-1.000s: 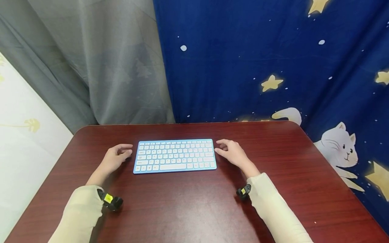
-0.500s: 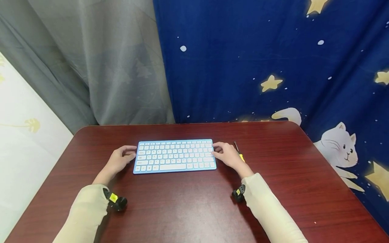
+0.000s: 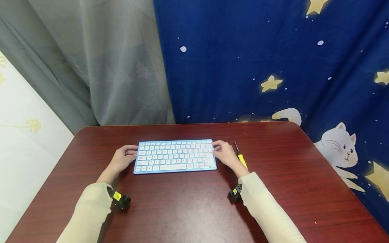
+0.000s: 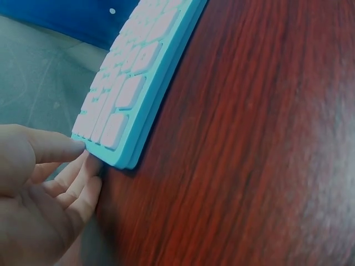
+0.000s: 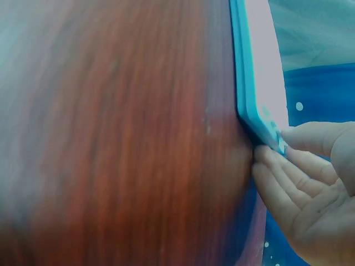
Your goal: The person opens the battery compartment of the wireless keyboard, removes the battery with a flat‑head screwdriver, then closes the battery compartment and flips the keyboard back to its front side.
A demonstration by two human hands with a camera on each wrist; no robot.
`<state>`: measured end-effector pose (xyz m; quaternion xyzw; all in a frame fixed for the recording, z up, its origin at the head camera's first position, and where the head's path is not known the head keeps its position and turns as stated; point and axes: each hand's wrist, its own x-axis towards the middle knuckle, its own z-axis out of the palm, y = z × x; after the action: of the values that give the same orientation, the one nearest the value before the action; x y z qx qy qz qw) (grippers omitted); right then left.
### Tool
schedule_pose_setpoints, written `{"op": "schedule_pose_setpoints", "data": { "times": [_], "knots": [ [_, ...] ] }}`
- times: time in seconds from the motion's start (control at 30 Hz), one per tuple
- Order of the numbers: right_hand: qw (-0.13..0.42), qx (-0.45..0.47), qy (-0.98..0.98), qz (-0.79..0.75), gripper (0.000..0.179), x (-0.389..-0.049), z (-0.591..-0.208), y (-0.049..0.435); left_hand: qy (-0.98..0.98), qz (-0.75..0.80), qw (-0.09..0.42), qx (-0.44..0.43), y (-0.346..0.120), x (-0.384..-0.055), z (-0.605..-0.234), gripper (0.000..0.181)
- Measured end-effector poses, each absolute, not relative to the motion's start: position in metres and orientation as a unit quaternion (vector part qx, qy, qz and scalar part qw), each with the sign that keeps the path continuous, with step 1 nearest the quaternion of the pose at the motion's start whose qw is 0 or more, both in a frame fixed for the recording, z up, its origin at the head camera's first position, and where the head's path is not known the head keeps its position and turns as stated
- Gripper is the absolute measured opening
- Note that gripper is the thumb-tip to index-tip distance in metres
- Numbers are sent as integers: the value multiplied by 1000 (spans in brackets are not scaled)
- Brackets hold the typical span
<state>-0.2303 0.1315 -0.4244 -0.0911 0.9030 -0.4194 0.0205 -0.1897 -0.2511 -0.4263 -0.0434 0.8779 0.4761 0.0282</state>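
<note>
Your left hand has the left end of the keyboard in a pinch, thumb at the top edge and the other fingers bent in below it. Your right hand mirrors that on the other end: thumb on the rim, fingertips tucked at the underside. So yeah, you've got both short sides gripped.

The keyboard itself is light blue with white keys, face up, space bar toward you, sitting between your hands on the far half of the table. Can't really tell if it's touching the wood all the way along.

Just right of your right hand there's a screwdriver, yellow handle and dark shaft, tip pointing away from you, handle end tucked behind your wrist. You've got cream sleeves on, with a little black camera at each wrist. Behind the table: gray curtain on the left, blue starry curtain on the right.
</note>
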Motion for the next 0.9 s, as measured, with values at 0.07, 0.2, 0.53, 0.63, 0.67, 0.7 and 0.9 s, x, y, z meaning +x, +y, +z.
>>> {"op": "schedule_pose_setpoints", "data": {
  "times": [0.07, 0.2, 0.53, 0.63, 0.67, 0.7, 0.9],
  "knots": [
    [32, -73, 892, -445, 31, -230, -424, 130, 876, 479, 31, -50, -251, -190, -427, 37],
    [57, -29, 868, -493, 32, -230, -424, 126, 869, 491, 31, -55, -250, -190, -428, 37],
    [82, 24, 828, -554, 34, -231, -427, 125, 823, 562, 45, -72, -249, -188, -431, 36],
    [86, 28, 821, -564, 34, -232, -427, 126, 819, 567, 44, -75, -249, -186, -432, 37],
    [86, 29, 820, -565, 34, -231, -427, 126, 816, 572, 43, -76, -249, -186, -432, 37],
    [86, 31, 819, -567, 34, -231, -427, 126, 813, 575, 44, -75, -249, -186, -432, 37],
    [85, 30, 810, -579, 33, -231, -425, 126, 796, 600, 40, -72, -249, -183, -427, 39]
  ]
}}
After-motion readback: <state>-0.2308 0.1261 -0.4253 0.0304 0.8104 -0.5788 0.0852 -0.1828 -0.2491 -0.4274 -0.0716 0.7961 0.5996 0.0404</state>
